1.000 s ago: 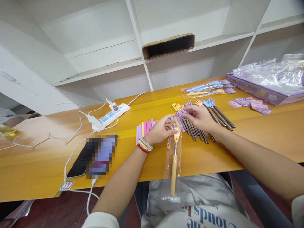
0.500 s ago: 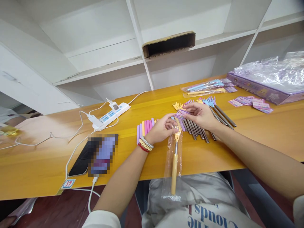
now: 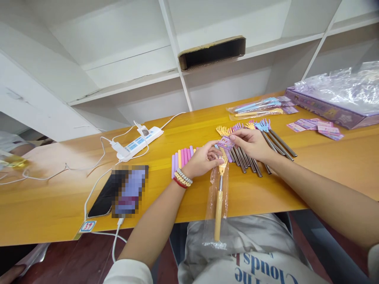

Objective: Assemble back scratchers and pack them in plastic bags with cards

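Note:
My left hand (image 3: 204, 159) is closed on the top of a clear plastic bag (image 3: 209, 197). Inside the bag hangs a yellow back scratcher (image 3: 218, 215), its claw end up by my fingers and its handle over the table edge. Between thumb and fingers my right hand (image 3: 250, 142) pinches a small purple printed card (image 3: 226, 142) at the bag's mouth. Under and beyond my hands lie several metal rods with coloured claw heads (image 3: 262, 125). Pink, purple and yellow handle tubes (image 3: 181, 157) lie in a row beside my left hand, which partly hides them.
Bagged back scratchers (image 3: 257, 108) lie at the back, near loose purple cards (image 3: 315, 127). A purple box (image 3: 331, 110) heaped with clear bags stands at right. Left are a white power strip (image 3: 143, 142), cables and two phones (image 3: 105, 193). An open cardboard box (image 3: 213, 53) sits on the shelf.
The card has turned slightly and shows more of its printed face, close to the bag's mouth. Both hands stay nearly in place; the whole view has shifted a little.

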{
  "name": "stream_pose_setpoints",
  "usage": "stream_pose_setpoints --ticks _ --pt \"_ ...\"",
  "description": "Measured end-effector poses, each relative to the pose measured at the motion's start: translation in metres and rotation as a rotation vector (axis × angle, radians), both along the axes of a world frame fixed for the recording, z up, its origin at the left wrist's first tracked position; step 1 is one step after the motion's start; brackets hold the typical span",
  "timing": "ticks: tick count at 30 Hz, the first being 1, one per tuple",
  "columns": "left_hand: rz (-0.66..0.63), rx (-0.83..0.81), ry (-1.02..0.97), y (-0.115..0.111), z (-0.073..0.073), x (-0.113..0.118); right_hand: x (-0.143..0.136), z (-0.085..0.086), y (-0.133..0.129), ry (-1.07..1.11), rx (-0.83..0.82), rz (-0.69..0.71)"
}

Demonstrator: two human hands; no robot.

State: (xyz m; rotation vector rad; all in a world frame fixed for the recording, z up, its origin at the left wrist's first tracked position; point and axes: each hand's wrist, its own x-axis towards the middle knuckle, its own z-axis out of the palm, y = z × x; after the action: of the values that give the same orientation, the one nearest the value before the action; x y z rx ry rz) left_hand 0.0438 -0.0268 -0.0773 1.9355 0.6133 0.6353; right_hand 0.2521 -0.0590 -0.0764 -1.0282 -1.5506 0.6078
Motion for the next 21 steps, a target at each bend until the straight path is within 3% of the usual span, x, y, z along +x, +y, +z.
stream_pose_setpoints --ticks 10,21 --pt "-0.026 -0.017 -0.02 -0.0037 0.0001 0.0023 -0.0064 -0.0013 0.0013 0.128 -0.054 0.034" --pt "-0.013 -0.005 -0.032 -0.005 0.0012 0.0029 -0.0048 -0.0046 0.0029 0.085 -0.091 0.041"
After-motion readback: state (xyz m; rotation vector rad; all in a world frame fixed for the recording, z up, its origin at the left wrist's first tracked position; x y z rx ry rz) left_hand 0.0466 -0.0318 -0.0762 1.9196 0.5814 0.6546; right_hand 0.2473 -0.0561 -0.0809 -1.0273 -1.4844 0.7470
